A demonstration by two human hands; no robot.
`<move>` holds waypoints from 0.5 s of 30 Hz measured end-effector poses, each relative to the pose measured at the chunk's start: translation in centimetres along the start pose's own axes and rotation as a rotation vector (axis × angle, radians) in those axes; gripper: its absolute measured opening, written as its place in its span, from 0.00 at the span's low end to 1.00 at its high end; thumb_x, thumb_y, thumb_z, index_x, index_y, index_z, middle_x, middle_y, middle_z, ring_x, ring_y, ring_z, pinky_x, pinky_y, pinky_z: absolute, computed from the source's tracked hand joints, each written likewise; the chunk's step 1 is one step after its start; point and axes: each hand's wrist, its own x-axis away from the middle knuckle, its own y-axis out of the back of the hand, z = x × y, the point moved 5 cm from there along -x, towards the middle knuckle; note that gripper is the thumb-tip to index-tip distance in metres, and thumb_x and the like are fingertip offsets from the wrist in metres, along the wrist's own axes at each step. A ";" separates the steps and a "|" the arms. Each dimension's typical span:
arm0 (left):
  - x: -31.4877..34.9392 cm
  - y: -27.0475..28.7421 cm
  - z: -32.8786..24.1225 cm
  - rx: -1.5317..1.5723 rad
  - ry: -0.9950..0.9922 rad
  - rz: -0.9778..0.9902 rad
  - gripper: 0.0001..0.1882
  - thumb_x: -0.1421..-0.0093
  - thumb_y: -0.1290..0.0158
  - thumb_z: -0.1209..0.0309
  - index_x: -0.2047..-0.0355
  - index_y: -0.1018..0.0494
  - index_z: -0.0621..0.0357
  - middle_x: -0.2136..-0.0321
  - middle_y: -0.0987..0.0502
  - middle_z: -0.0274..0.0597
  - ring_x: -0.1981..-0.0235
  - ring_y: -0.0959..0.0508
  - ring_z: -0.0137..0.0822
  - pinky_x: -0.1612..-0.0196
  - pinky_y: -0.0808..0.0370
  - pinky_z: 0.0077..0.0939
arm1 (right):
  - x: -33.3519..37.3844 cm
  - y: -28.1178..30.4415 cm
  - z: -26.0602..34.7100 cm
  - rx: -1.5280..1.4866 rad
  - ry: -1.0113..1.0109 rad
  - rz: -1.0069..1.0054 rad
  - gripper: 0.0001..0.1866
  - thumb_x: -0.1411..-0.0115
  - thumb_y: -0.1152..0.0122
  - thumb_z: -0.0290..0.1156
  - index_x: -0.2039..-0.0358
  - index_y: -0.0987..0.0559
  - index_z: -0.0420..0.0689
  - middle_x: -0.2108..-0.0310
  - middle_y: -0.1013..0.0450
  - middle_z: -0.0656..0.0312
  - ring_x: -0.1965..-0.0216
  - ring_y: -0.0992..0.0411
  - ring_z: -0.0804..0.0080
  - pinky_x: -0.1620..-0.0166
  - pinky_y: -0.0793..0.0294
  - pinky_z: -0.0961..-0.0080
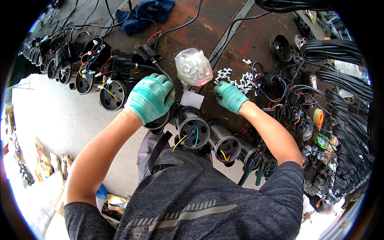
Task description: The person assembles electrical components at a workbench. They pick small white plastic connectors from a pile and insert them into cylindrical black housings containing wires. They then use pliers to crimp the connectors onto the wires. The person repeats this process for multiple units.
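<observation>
My left hand (151, 98), in a green-and-white knit glove, is wrapped over a black cylindrical housing (163, 122) at the table's near edge, hiding most of it. My right hand (231, 97), gloved alike, reaches to the near left side of a loose pile of small white wire connectors (245, 82). Its fingers are curled together, and whatever they may hold is hidden. Between the hands and a little beyond them sits a clear plastic bag (193, 66) of the same white pieces. A white card (192, 99) lies just right of my left hand.
More black housings (193, 133) with coloured wires line the near edge; another row (112, 95) with white connectors stands left. Green-handled pliers (256, 165) hang at the near right. Coiled black cables (334, 52) crowd the right side. A dark blue cloth (145, 15) lies far back.
</observation>
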 end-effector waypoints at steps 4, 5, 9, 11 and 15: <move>0.1 -0.2 0.2 -0.003 -0.008 -0.007 0.07 0.40 0.41 0.69 0.66 0.21 0.60 0.64 0.20 0.50 0.60 0.20 0.55 0.56 0.22 0.47 | -0.9 7.3 4.4 -0.541 0.044 -0.217 0.10 0.44 0.30 0.23 0.61 0.16 0.40 0.64 0.22 0.53 0.64 0.20 0.57 0.57 0.19 0.64; 0.1 -0.2 0.2 -0.004 -0.003 -0.004 0.07 0.40 0.41 0.69 0.66 0.21 0.60 0.64 0.20 0.50 0.60 0.20 0.55 0.56 0.22 0.47 | -1.5 9.1 5.8 -0.491 0.098 -0.266 0.10 0.43 0.30 0.22 0.59 0.16 0.40 0.62 0.21 0.53 0.63 0.20 0.56 0.56 0.19 0.64; 0.1 0.0 0.1 -0.010 -0.003 -0.002 0.07 0.40 0.40 0.69 0.67 0.21 0.60 0.65 0.20 0.50 0.61 0.20 0.55 0.56 0.22 0.48 | -4.2 10.4 7.1 -0.248 0.178 -0.348 0.14 0.42 0.31 0.20 0.54 0.16 0.40 0.57 0.20 0.52 0.60 0.18 0.54 0.54 0.18 0.63; 0.1 -0.1 0.1 -0.013 -0.004 -0.003 0.07 0.40 0.40 0.69 0.67 0.21 0.60 0.65 0.20 0.50 0.61 0.20 0.55 0.56 0.22 0.48 | -5.0 10.0 6.6 -0.119 0.227 -0.439 0.15 0.42 0.32 0.20 0.53 0.15 0.38 0.55 0.19 0.50 0.57 0.18 0.52 0.52 0.18 0.62; 0.2 -0.3 0.3 -0.010 0.008 -0.015 0.07 0.40 0.40 0.69 0.67 0.21 0.61 0.66 0.20 0.51 0.61 0.20 0.55 0.56 0.21 0.48 | -3.7 10.5 6.0 -0.288 0.057 -0.243 0.12 0.40 0.33 0.22 0.55 0.14 0.40 0.61 0.18 0.48 0.57 0.18 0.45 0.50 0.17 0.57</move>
